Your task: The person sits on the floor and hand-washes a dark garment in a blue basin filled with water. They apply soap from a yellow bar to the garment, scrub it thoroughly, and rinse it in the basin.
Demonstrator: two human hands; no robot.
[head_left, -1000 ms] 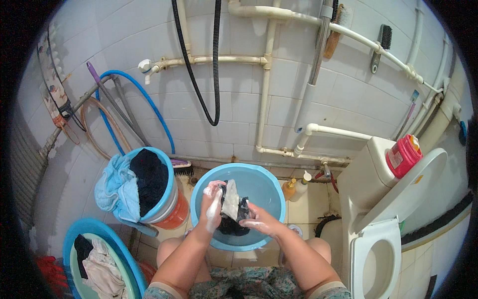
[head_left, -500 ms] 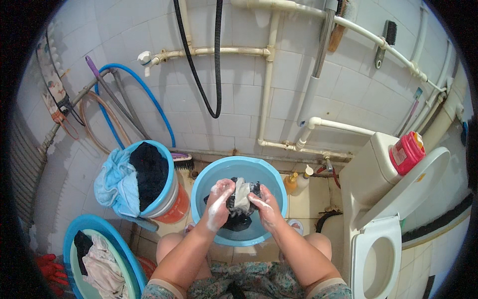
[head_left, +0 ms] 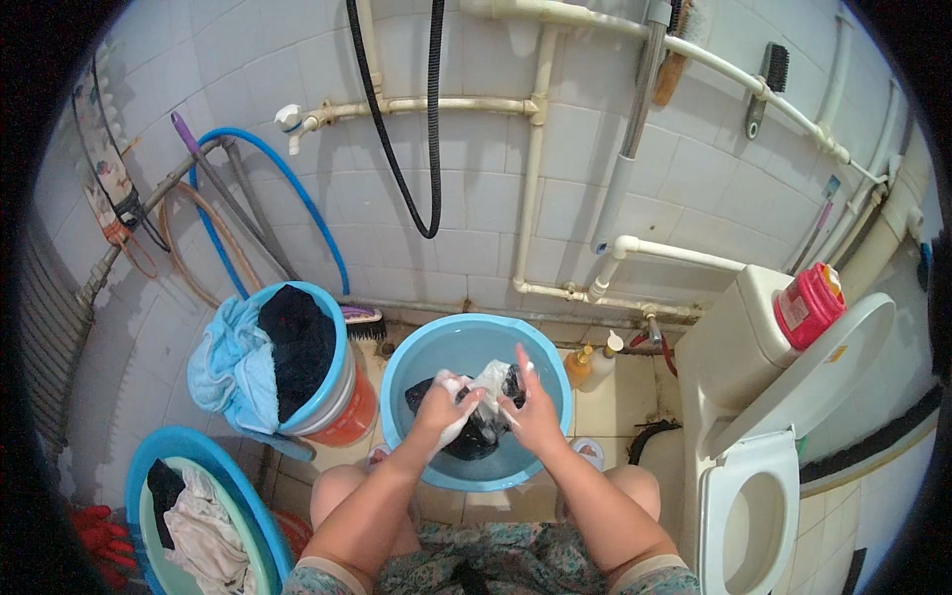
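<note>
In the blue basin [head_left: 424,349], a black-and-white cloth [head_left: 490,381] is bunched between the hands, its dark near folds hard to separate. The left hand's [head_left: 442,407] foamy fingers pinch the pale part, tips hidden. The right hand [head_left: 535,412] has its thumb against the cloth and a finger stretched far; whether the others grip, I cannot tell.

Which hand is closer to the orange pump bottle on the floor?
Right. The right hand is over the blue basin, on the side toward the orange pump bottle. The left hand is farther off, left of the pale cloth.
</note>
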